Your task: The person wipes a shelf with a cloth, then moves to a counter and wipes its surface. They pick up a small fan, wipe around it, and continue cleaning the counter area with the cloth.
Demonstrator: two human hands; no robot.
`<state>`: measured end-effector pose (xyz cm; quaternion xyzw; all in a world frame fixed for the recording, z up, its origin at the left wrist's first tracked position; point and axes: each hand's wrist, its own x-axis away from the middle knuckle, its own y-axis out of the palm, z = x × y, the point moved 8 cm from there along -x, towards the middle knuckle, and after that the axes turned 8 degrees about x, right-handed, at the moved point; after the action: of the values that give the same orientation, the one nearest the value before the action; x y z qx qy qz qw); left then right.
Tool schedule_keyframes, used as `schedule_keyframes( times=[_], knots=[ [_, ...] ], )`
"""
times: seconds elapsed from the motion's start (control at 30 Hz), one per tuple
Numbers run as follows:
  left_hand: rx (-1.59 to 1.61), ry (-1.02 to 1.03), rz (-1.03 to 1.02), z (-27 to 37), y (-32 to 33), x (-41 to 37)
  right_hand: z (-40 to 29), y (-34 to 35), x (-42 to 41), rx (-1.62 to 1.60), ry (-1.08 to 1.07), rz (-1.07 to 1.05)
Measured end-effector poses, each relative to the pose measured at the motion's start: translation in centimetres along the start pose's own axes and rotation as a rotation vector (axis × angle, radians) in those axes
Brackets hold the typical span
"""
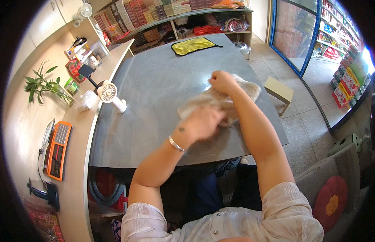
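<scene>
A crumpled beige cloth (pixel 249 87), partly blurred, is spread beneath and between my hands over the grey stone-look tabletop (pixel 145 78). My right hand (pixel 222 81) is curled into a fist on its far side, with the fabric showing behind the wrist. Nearer to me, my left hand (pixel 204 121) grips the near part of the cloth; motion blur hides its fingers. A silver bangle (pixel 176 143) circles my left wrist. Toward the far end of the table lies a yellow cloth (pixel 196 46) with black edging, flat and apart from both hands.
A white handheld fan (pixel 113 96) stands at the table's left side. On the side counter (pixel 80 136) are an orange scale (pixel 58 150), a tissue pack (pixel 86 100) and a plant in a glass vase (pixel 63 95). A stool (pixel 279 89) stands right of the table.
</scene>
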<state>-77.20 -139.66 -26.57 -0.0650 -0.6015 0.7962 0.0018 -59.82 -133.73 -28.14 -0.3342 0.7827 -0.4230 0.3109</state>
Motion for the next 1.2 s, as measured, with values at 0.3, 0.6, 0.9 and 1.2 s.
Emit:
schedule_keyframes(
  times=[0.3, 0.6, 0.9, 1.2],
  knots=[
    [-0.189, -0.726, 0.46, -15.5, -5.1, 3.0, -5.3, 3.3, 4.0, 0.124, -0.207, -0.478],
    [-0.084, -0.52, 0.413, -16.6, -3.3, 2.2, -14.4, 2.4, 12.0, 0.143, -0.54, -0.616],
    [-0.129, -0.469, 0.181, -7.0, -3.0, 0.1, 2.7, -4.4, 2.6, 0.465, 0.212, 0.124],
    [-0.129, -0.569, 0.198, -8.5, -2.8, -0.8, -4.2, 1.0, 3.0, 0.421, -0.091, -0.027]
  ],
)
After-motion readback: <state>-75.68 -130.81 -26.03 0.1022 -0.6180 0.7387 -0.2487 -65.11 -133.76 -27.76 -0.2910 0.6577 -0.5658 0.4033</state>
